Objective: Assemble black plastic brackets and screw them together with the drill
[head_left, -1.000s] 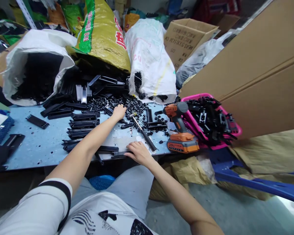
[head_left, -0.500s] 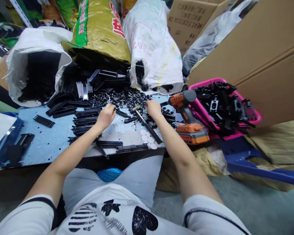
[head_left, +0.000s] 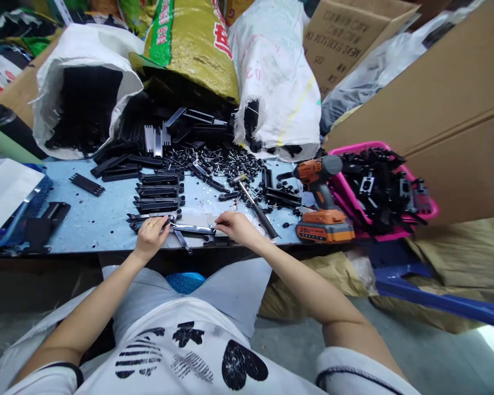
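Observation:
My left hand (head_left: 151, 235) rests at the near edge of the blue table (head_left: 90, 222), fingers pinched on the left end of a long black plastic strip (head_left: 191, 229). At the strip's right end, my right hand (head_left: 235, 226) is closed in a pinch; what its fingertips hold is too small to name. A stack of black plastic bars (head_left: 158, 196) lies just beyond my left hand. A hammer (head_left: 255, 204) lies beyond my right hand, and a heap of small black screws (head_left: 226, 160) sits behind it.
An orange cordless drill (head_left: 321, 200) stands at the table's right end, beside a pink basket (head_left: 346, 151) of black parts. White and yellow sacks (head_left: 271, 77) of black parts line the back. Cardboard (head_left: 448, 104) leans at right.
Both hands have pulled back from the screw heap to the table's near edge and now pinch the ends of the black strip. The view shifted slightly.

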The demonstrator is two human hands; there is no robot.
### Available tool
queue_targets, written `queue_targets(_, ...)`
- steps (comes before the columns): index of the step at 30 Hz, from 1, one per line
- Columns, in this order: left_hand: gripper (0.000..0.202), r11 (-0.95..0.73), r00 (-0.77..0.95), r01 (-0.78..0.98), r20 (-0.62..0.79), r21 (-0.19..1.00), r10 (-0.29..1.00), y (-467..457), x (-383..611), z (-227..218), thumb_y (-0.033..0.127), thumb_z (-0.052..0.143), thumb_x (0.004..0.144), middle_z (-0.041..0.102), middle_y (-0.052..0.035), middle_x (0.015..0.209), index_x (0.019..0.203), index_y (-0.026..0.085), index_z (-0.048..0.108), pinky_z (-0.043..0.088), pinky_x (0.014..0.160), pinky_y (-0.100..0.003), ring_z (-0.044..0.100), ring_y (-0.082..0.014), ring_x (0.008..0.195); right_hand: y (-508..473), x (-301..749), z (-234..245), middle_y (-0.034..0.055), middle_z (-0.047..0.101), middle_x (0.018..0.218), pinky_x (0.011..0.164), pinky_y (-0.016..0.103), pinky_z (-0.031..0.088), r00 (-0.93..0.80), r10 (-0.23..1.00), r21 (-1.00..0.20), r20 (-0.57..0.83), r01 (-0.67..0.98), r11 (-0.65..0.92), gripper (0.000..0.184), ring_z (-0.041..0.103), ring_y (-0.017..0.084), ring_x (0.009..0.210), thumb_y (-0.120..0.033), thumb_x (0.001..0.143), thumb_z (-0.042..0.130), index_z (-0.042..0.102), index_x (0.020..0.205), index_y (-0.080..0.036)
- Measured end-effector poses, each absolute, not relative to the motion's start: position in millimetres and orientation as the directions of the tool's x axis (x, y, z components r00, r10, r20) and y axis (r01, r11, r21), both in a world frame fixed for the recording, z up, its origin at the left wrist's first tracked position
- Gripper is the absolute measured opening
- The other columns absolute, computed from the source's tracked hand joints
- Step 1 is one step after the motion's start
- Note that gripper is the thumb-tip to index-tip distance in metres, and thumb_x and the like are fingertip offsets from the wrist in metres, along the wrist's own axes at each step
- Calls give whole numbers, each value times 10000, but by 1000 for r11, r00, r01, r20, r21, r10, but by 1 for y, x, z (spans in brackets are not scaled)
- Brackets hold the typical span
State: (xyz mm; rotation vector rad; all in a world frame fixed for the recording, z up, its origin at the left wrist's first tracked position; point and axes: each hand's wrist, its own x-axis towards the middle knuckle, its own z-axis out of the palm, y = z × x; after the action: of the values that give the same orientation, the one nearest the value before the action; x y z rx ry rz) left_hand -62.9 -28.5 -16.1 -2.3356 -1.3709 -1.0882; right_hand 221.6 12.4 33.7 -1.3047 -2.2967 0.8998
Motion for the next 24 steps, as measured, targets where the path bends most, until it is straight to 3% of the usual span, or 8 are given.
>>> queue_targets(3,276,-565,351,817,679,115,645,-26,-65,-14,113,552,818,636,-103,911,1094,107,546,506,771,-345,594,-195,842,8,213,40,80,623,864,700,241,412,-612,790,-516,32,667,537,103,578,149,773,-182,839,574,651,876,-124)
queue_targets(5,287,-601,401,793,661,96,634,-25,-66,-11,115,537,827,634,-103,921,1114,109,536,506,769,-345,589,-194,843,6,210,43,76,623,861,708,235,406,-679,734,-486,24,633,602,99,576,145,773,-180,841,575,649,876,-124)
queue_targets(8,295,-667,476,738,618,106,625,-25,-66,-6,113,490,850,631,-107,928,1143,114,525,508,783,-341,591,-190,867,6,208,45,64,631,875,718,223,401,-698,716,-494,8,620,610,86,577,136,775,-179,826,601,650,875,-129)
queue_targets(12,293,-699,534,708,574,98,621,-23,-64,-2,104,442,869,624,-127,921,1152,105,520,511,773,-361,598,-199,872,8,207,46,75,626,876,695,235,390,-643,766,-413,-14,701,581,115,580,150,780,-177,860,548,646,885,-124)
queue_targets(16,311,-738,585,667,540,103,605,-21,-63,-5,100,446,866,618,-136,920,1171,95,506,508,765,-373,591,-209,886,13,206,47,58,643,875,722,225,392,-695,718,-478,-35,642,599,83,586,145,796,-181,821,605,647,880,-140)
queue_targets(19,314,-735,572,664,537,140,620,-21,-66,-9,121,441,873,612,-131,916,1180,120,507,503,751,-379,592,-210,891,15,206,47,35,644,817,658,210,379,-619,784,-522,-36,681,513,113,576,128,719,-209,810,627,627,907,-151)
queue_targets(21,314,-741,577,659,544,131,609,-21,-68,-10,123,436,876,612,-123,904,1183,130,501,497,742,-373,593,-204,879,13,208,44,26,634,787,625,203,366,-582,813,-531,-22,696,483,110,563,118,683,-220,816,622,611,901,-151)
queue_targets(24,325,-771,616,630,547,88,566,-19,-72,-9,111,431,876,612,-107,868,1196,132,484,483,725,-358,591,-190,843,9,210,37,42,621,791,649,206,373,-614,787,-494,58,667,557,94,559,121,715,-227,852,575,601,842,-138)
